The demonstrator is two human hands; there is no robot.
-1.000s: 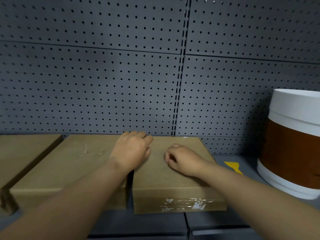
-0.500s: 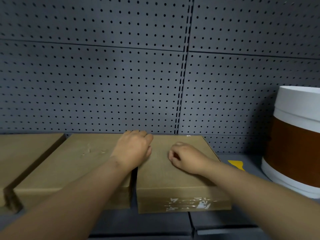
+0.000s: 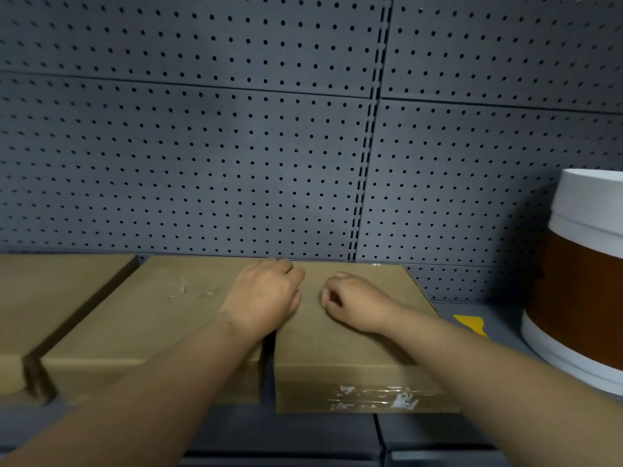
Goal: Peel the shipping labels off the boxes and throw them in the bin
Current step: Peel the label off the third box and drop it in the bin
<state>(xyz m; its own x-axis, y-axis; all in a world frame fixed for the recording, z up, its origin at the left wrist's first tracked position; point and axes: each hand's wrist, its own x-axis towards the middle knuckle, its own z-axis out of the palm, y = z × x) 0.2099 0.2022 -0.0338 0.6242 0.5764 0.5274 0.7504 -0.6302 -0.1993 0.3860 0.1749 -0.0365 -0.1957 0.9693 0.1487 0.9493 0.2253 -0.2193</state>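
Three flat brown cardboard boxes lie side by side on a grey shelf. My left hand (image 3: 266, 296) rests curled on the top of the right box (image 3: 344, 345), at its left edge by the gap to the middle box (image 3: 151, 318). My right hand (image 3: 354, 303) lies on the same top, fingers curled in towards the palm; I cannot tell whether it pinches anything. Torn white label scraps under clear tape (image 3: 377, 397) stick to this box's front face. The middle box has faint scuffs on top. The left box (image 3: 50, 288) is partly cut off.
A tall white bin with a brown band (image 3: 583, 284) stands at the right on the shelf. A yellow scraper (image 3: 470, 323) lies between it and the right box. A grey pegboard wall (image 3: 236, 146) closes off the back. The shelf's front edge (image 3: 303, 443) runs below the boxes.
Both hands stay on the right box's top, hardly moving. The view has shifted slightly, so the bin sits further right in frame.
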